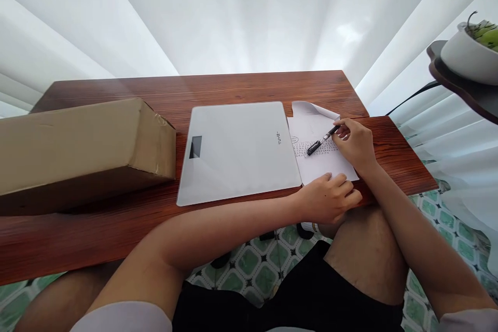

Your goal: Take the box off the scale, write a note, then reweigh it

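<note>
My right hand (355, 146) pinches one end of a black-and-clear pen (319, 142), which slants down to the left over a sheet of paper (317, 167). Rows of small handwritten characters cross the middle of the sheet, and its far edge curls up. Reaching across from the left, my left hand (329, 198) rests at the paper's near edge. Its fingers are loosely bent and apart, with nothing visible in them. Left of the paper lies a flat white scale (237, 153) with a dark display window, close against the sheet.
A long brown cardboard box (78, 140) takes up the left of the wooden table (233, 88). White curtains (241, 15) hang behind. At the right, a white plant pot (469, 57) stands on a dark shelf (462, 93). My legs are beneath the table's front edge.
</note>
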The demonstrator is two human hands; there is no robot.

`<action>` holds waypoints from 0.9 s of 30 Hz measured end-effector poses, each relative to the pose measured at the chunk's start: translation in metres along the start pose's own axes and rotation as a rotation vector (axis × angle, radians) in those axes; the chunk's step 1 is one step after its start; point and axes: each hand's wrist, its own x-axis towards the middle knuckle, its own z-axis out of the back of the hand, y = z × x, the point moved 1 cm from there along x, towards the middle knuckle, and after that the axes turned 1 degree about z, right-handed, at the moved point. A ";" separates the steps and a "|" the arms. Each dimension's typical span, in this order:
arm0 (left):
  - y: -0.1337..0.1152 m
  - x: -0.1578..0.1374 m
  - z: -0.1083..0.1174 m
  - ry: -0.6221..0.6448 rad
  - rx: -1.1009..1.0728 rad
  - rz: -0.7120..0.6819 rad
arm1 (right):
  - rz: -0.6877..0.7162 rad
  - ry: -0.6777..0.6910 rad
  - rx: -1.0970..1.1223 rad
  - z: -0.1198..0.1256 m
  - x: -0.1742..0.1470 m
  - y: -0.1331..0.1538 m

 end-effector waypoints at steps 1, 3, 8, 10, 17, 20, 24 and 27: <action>0.000 0.000 0.000 0.003 0.007 -0.004 | -0.011 0.012 -0.015 -0.001 0.000 0.000; -0.001 0.000 0.000 0.005 0.042 -0.019 | -0.023 0.031 -0.046 -0.002 0.001 0.001; -0.005 -0.003 0.000 -0.086 0.199 -0.144 | -0.030 0.079 -0.097 -0.006 0.002 0.006; -0.007 -0.005 0.003 -0.130 0.253 -0.206 | -0.024 0.097 -0.120 -0.008 0.002 0.008; -0.011 -0.034 0.038 -0.204 0.391 -0.233 | 0.048 0.011 -0.180 -0.003 -0.004 0.022; -0.009 -0.063 0.059 -0.298 0.497 -0.165 | 0.107 -0.019 -0.194 0.000 -0.008 0.031; -0.005 -0.108 0.084 -0.364 0.631 -0.016 | 0.200 -0.004 -0.208 -0.001 -0.013 0.047; -0.003 -0.139 0.102 -0.411 0.693 0.125 | 0.304 0.017 -0.171 -0.002 -0.017 0.057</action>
